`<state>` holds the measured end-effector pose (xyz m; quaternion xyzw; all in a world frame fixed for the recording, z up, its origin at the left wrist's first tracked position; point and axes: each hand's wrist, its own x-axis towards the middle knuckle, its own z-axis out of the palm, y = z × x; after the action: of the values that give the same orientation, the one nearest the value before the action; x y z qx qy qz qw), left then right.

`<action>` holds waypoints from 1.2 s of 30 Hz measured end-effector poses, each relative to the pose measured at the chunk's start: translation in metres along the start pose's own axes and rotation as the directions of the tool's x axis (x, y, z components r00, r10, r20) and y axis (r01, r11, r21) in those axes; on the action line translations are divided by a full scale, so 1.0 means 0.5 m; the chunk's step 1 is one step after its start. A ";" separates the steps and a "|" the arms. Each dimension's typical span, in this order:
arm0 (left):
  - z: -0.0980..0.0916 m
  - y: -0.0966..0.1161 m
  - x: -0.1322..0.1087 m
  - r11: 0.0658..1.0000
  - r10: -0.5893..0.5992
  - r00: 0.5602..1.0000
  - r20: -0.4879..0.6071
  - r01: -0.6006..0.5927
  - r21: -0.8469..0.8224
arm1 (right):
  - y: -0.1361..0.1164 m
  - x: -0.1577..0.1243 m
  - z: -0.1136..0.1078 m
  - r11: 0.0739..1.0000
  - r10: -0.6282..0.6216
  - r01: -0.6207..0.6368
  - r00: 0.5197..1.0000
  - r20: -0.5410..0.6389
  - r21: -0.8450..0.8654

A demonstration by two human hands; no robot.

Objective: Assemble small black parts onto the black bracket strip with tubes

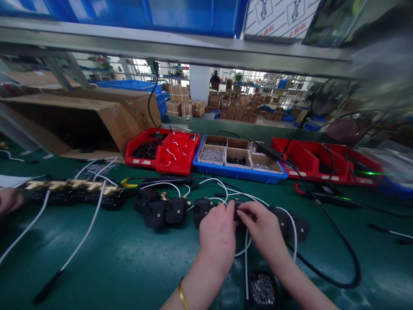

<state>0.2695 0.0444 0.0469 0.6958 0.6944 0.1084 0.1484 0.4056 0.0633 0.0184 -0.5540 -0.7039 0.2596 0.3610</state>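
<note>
My left hand [217, 230] rests closed over a black box-shaped housing [201, 207] in a row of similar ones, its fingertips partly hidden behind the hand. Close beside it, my right hand [262, 224] has thumb and forefinger pinched together at the same row; what lies between them is too small to make out. More black housings [295, 224] continue to the right, partly behind a white cable [294, 232]. To the left sits another cluster of black housings [166, 211] with brass fittings. Near my right forearm stands a small black tray [263, 289] of little metal parts.
A row of brass-topped black units [77, 193] lies at left, near another person's hand [11, 200]. Behind are a cardboard box [112, 116], red bins [177, 150], a blue tray [238, 173] of small parts and a power tool [332, 193]. A black cable [350, 254] loops at right.
</note>
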 end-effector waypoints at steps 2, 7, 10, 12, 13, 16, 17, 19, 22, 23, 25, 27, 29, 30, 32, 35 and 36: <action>0.000 0.001 0.001 1.000 -0.007 1.000 0.002 0.007 0.000 | -0.001 0.005 0.005 0.999 -0.032 0.031 0.999 -0.017 -0.039; -0.002 0.005 0.003 0.999 -0.029 1.000 0.010 0.029 -0.035 | -0.002 0.015 0.008 0.989 -0.091 0.090 0.996 -0.005 -0.113; -0.003 0.007 0.005 0.999 -0.030 1.000 0.009 0.030 -0.025 | -0.001 0.017 0.008 0.981 -0.127 0.128 0.992 0.017 -0.147; -0.003 0.008 0.006 0.999 -0.026 1.000 0.007 0.026 -0.029 | 0.000 0.018 0.009 0.975 -0.145 0.148 0.989 0.026 -0.167; -0.003 0.008 0.006 0.999 -0.024 1.000 0.007 0.024 -0.031 | 0.001 0.019 0.010 0.972 -0.151 0.153 0.988 0.025 -0.178; -0.003 0.007 0.006 0.999 -0.020 1.000 0.010 0.021 -0.034 | 0.003 0.020 0.014 0.965 -0.154 0.154 0.988 0.014 -0.211; -0.004 0.007 0.006 0.999 -0.020 1.000 0.009 0.020 -0.034 | 0.003 0.020 0.015 0.963 -0.154 0.152 0.988 0.010 -0.222; -0.004 0.006 0.006 0.999 -0.017 1.000 0.008 0.018 -0.033 | 0.000 0.020 0.016 0.958 -0.151 0.147 0.989 0.005 -0.246; -0.005 0.006 0.008 1.000 -0.015 1.000 0.007 0.015 -0.028 | -0.007 0.024 0.017 0.948 -0.142 0.137 0.990 0.002 -0.287; -0.006 0.007 0.009 1.000 -0.016 1.000 0.007 0.016 -0.023 | -0.010 0.026 0.017 0.943 -0.141 0.136 0.990 0.004 -0.303; -0.007 0.009 0.011 1.000 -0.019 1.000 0.008 0.019 -0.011 | -0.014 0.034 0.017 0.930 -0.140 0.134 0.990 0.007 -0.342; -0.008 0.012 0.013 1.000 -0.019 1.000 0.010 0.019 0.000 | -0.016 0.043 0.018 0.915 -0.134 0.125 0.991 0.003 -0.384; -0.010 0.013 0.013 1.000 -0.017 1.000 0.010 0.017 0.008 | -0.018 0.050 0.018 0.899 -0.136 0.125 0.991 0.003 -0.419; -0.011 0.014 0.013 1.000 -0.017 1.000 0.009 0.017 0.011 | -0.018 0.051 0.017 0.891 -0.145 0.135 0.989 0.010 -0.433; -0.012 0.014 0.012 1.000 -0.019 1.000 0.009 0.019 0.014 | -0.017 0.051 0.016 0.874 -0.173 0.169 0.984 0.032 -0.456; -0.013 0.015 0.011 1.000 -0.020 1.000 0.009 0.020 0.010 | -0.012 0.043 0.015 0.849 -0.211 0.210 0.976 0.053 -0.484; -0.013 0.015 0.011 1.000 -0.020 1.000 0.008 0.020 0.007 | -0.010 0.040 0.015 0.845 -0.217 0.215 0.975 0.054 -0.490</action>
<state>0.2743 0.0505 0.0555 0.6899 0.7009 0.1018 0.1499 0.3941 0.0818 0.0218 -0.5452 -0.8039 0.0284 0.2360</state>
